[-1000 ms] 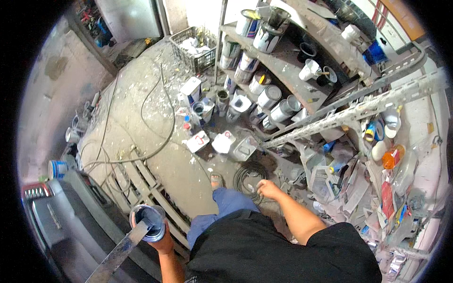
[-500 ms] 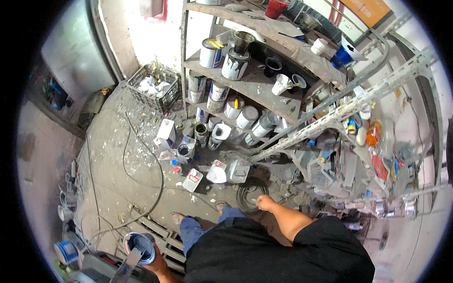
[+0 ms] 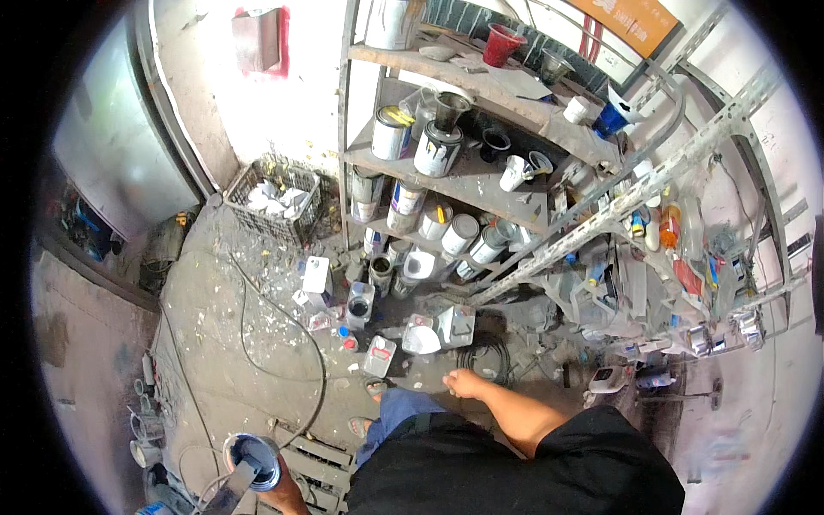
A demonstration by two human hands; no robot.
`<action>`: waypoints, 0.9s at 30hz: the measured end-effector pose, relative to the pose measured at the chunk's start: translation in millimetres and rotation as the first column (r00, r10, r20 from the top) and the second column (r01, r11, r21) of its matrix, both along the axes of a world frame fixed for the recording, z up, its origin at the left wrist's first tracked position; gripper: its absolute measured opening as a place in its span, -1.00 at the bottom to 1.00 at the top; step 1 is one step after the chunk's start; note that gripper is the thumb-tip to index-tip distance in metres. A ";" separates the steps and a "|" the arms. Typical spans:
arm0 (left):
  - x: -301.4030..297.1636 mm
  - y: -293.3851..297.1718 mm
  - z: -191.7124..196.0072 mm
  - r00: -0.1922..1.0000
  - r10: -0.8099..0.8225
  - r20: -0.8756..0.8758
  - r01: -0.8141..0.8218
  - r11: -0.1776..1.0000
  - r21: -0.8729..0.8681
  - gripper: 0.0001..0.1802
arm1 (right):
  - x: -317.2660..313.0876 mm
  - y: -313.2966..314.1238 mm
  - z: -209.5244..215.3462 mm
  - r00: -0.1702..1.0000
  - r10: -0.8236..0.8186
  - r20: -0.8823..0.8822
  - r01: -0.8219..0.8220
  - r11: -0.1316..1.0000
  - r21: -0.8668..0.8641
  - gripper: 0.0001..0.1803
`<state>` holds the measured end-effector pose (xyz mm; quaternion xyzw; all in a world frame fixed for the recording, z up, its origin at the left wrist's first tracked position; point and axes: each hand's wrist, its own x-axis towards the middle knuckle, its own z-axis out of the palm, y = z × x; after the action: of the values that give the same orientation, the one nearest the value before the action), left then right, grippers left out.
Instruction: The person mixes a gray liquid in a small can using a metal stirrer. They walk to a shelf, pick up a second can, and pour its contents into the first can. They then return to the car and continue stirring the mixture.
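Observation:
My left hand (image 3: 283, 493) is wrapped round the side of an open paint can (image 3: 260, 457) at the lower left. Dark blue-grey paint coats the can's inside. A flat, paint-smeared strip (image 3: 230, 487) leans over the near rim with its end in the can; its lower part runs down out of view. To the right, my right hand (image 3: 463, 383) hangs over the floor with its fingers curled in. Whatever they may hold is hidden. Below that hand's far side lies a coil of black cable (image 3: 491, 359).
A metal shelf rack (image 3: 481, 189) carries paint cans and cups. Square tins (image 3: 378, 355) and a bottle with a red cap (image 3: 349, 343) stand before it. A hose (image 3: 322, 378) crosses the floor near a slatted pallet (image 3: 319, 468). A black crate (image 3: 275, 206) stands by the wall.
The view has shifted, so the rack and tins appear lower. My right hand has moved left, nearer my body. The left hand still grips the paint can; my feet have changed position.

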<state>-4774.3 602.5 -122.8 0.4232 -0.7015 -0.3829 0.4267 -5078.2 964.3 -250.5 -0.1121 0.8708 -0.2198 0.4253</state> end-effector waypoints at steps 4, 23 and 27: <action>15.1 -24.0 -36.0 1.000 -0.021 0.020 0.022 0.996 -0.091 -0.16 | -17.0 -4.6 -18.2 0.967 -0.016 0.254 -0.013 0.994 0.111 -0.76; -52.2 -47.4 -2.0 0.959 0.277 -0.057 -0.262 0.946 0.189 -0.30 | -116.0 -88.8 -46.1 0.959 -0.036 0.280 0.069 0.992 -0.108 -0.69; -59.7 -66.1 48.2 0.976 0.214 -0.043 -0.219 0.949 -0.227 -0.34 | -101.4 -109.0 -55.3 0.968 0.085 0.237 -0.101 0.993 0.059 -0.63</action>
<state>-4834.0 536.4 -74.6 0.4419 -0.6867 -0.2538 0.5185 -5179.6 855.4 -305.8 -0.1111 0.8155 -0.1805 0.5386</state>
